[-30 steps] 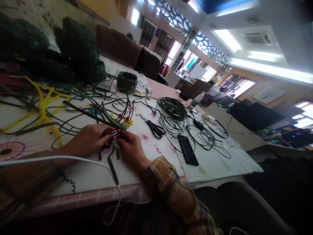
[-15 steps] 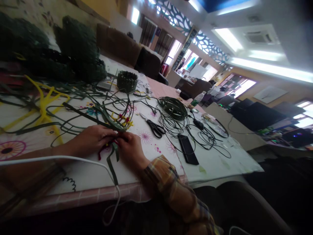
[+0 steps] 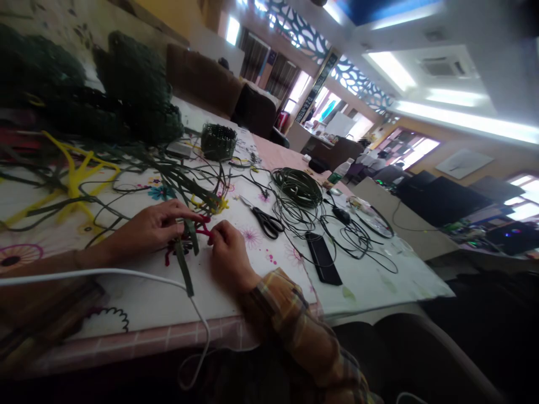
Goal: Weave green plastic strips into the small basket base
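**Craft table: two hands on red and green strips**

Left hand (image 3: 154, 227): fingers closed lightly on a flat green strip (image 3: 184, 268). Right hand (image 3: 227, 255): fingertips pinching a red strip (image 3: 204, 230) at the near table edge. One pair of scissors (image 3: 263, 219), one black phone (image 3: 323, 257), one coiled green wire (image 3: 298, 187), one woven basket (image 3: 218, 140). No legible writing. Since earlier, the green strip has swung leftward and the left hand has lifted.

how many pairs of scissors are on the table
1. The scissors lie open on the flowered cloth, right of the right hand and left of the black phone. Others may hide under the strips.
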A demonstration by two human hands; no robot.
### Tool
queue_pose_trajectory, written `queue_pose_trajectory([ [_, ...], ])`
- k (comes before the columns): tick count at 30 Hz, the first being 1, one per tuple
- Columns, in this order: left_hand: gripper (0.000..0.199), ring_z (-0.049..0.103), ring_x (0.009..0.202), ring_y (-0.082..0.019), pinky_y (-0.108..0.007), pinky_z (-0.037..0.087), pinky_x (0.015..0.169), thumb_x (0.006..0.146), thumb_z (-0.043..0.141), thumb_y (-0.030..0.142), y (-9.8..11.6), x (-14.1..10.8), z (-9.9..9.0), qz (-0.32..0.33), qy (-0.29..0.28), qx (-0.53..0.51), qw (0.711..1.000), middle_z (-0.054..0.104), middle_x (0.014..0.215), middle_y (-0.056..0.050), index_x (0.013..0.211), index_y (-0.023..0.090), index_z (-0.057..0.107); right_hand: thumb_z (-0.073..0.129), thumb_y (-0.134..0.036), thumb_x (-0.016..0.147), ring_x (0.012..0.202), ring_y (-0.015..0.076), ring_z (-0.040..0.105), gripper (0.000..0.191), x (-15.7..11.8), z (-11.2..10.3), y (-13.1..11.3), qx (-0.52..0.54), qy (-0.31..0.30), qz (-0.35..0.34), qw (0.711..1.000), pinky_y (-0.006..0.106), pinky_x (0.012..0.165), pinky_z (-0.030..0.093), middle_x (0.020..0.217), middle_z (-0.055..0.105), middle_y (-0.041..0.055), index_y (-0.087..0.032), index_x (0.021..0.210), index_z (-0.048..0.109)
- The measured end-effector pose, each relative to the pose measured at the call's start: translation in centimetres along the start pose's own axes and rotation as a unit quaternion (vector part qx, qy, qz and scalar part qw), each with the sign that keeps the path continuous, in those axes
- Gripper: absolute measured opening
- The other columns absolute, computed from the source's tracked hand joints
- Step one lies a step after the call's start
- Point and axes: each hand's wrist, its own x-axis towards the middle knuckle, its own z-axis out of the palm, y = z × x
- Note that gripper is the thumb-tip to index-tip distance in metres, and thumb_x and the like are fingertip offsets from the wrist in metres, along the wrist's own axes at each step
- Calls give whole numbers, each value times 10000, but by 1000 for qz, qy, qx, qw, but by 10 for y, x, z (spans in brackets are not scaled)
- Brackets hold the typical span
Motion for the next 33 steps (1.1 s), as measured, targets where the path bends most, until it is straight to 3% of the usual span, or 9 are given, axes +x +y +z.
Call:
queue_pose_trajectory([
  [4, 347, 672, 1059, -260, -283, 582, 857, 831, 742, 455, 6, -2, -7, -31, 38, -83, 995, 740, 1194, -65, 1056, 205, 828, 547, -249, 936, 739, 161, 528, 179, -2, -1, -7, -57, -44, -65, 995, 279, 716, 415, 745, 580, -15, -248, 766, 492],
  [7, 340, 700, 1006, -258, -298, 598, 810, 796, 769, 423, 10, -3, -7, -73, 51, -145, 985, 763, 1171, -78, 1035, 184, 804, 525, -272, 974, 783, 166, 553, 191, -5, 0, -10, -78, -72, -158, 982, 286, 748, 455, 820, 586, 15, -244, 788, 494],
  [11, 332, 675, 819, -206, -282, 577, 710, 757, 818, 434, 15, -3, -6, -89, 55, -171, 980, 752, 926, -43, 959, 175, 775, 493, -284, 1023, 883, 174, 597, 208, -8, 1, -11, -96, -29, -234, 967, 297, 811, 527, 939, 602, 65, -233, 823, 518],
  [18, 266, 655, 816, -187, -263, 575, 682, 771, 813, 415, 18, 0, -5, -34, 26, -167, 985, 682, 941, -45, 860, 171, 753, 486, -191, 1019, 1192, 239, 632, 181, -15, 0, -13, -145, 19, -316, 937, 379, 987, 586, 1114, 665, 136, -232, 872, 583],
  [21, 312, 612, 713, -153, -246, 539, 612, 842, 778, 467, 14, -1, -1, -42, 2, -175, 984, 623, 855, -9, 868, 170, 684, 470, -179, 1022, 1106, 211, 678, 186, -18, 2, -15, -147, 11, -342, 928, 337, 950, 600, 1142, 694, 123, -244, 896, 591],
  [25, 359, 536, 643, -131, -230, 479, 561, 948, 683, 539, 7, -1, 9, -58, -16, -204, 977, 565, 765, 29, 959, 193, 591, 435, -200, 1041, 929, 192, 701, 185, -19, 6, -17, -99, -45, -322, 941, 314, 846, 604, 1025, 717, 97, -241, 1033, 616],
  [30, 362, 562, 671, -142, -248, 492, 585, 955, 667, 556, 8, -2, 15, -77, -53, -219, 971, 580, 790, 29, 1022, 211, 579, 501, -300, 1045, 885, 193, 705, 169, -18, 8, -19, -27, -20, -212, 977, 339, 849, 596, 1028, 746, 63, -263, 1153, 626],
  [33, 351, 576, 684, -140, -234, 491, 584, 947, 676, 541, 6, -2, 15, -57, -50, -178, 981, 595, 794, 33, 1021, 207, 596, 512, -312, 1032, 921, 203, 711, 186, -17, 5, -22, -2, -8, -217, 976, 351, 891, 586, 1047, 760, 68, -265, 1138, 657],
])
